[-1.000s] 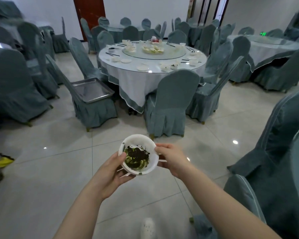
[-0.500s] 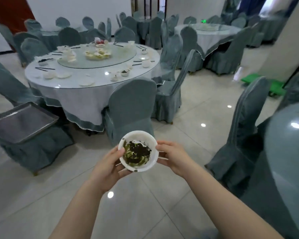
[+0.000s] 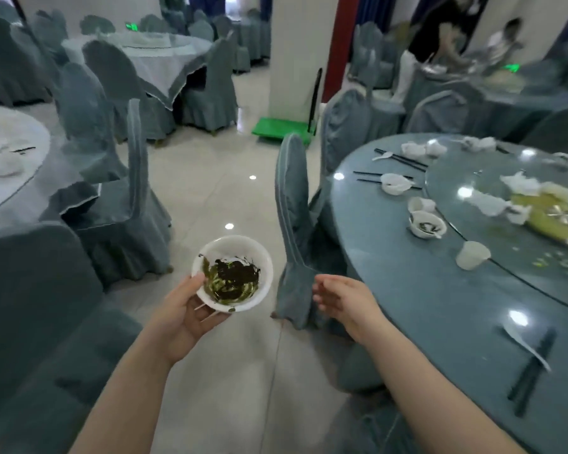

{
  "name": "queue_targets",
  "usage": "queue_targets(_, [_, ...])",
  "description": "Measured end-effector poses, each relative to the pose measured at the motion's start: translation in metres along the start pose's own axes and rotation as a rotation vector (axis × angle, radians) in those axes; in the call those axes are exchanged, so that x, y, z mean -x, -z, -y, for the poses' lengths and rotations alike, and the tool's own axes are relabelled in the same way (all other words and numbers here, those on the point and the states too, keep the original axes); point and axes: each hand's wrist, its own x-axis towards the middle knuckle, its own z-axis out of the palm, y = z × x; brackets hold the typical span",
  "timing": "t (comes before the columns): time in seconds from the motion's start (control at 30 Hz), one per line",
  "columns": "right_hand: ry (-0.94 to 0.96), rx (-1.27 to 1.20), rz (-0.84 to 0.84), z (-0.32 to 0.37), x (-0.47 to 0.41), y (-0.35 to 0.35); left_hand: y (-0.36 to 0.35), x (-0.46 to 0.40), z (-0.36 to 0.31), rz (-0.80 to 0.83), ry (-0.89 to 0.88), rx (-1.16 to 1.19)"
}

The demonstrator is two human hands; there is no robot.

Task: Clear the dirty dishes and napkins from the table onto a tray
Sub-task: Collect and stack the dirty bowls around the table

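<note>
White bowl (image 3: 233, 273) in left hand (image 3: 184, 309)

No legible text, label, brand or number is visible. Two green illuminated signs (image 3: 131, 26) (image 3: 511, 67) appear in the background, but both are too blurred to read.

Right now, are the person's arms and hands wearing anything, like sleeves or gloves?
No. Both forearms are bare as far as the picture shows: no sleeves come into view. The left hand and the right hand have no gloves. I see no watch, bracelet or ring on either, though the picture is a little blurry, so something very small could be missed.
</note>
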Motion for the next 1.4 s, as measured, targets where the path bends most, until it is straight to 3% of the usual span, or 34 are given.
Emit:
queue_targets(0.4, [0.010,-0.080,-0.609,0.029,-0.084,0.104,-0.100,-0.197,-0.041,0.316,0.197,-0.094])
queue_targets(0.57, [0.029,0.029,-0.739,0.052,-0.156,0.158,-0.156,-0.273,-0.037,0.308,0.241,-0.145])
queue_targets(0.7, [0.037,0.253,-0.798,0.077,-0.237,0.206,-0.204,-0.328,-0.036,0.288,0.261,-0.188])
queue_targets(0.8, [-0.007,0.640,-0.844,0.094,-0.292,0.241,-0.234,-0.362,-0.034,0.289,0.278,-0.189])
queue_targets(1.0, [-0.297,1.212,-0.759,0.106,-0.366,0.286,-0.271,-0.419,-0.034,0.241,0.314,-0.196])
queue_targets(1.17, [-0.409,1.273,-0.759,0.103,-0.385,0.293,-0.297,-0.459,-0.036,0.283,0.335,-0.258])
queue_targets(1.4, [-0.180,1.104,-0.858,0.134,-0.402,0.274,-0.322,-0.520,-0.054,0.387,0.397,-0.268])
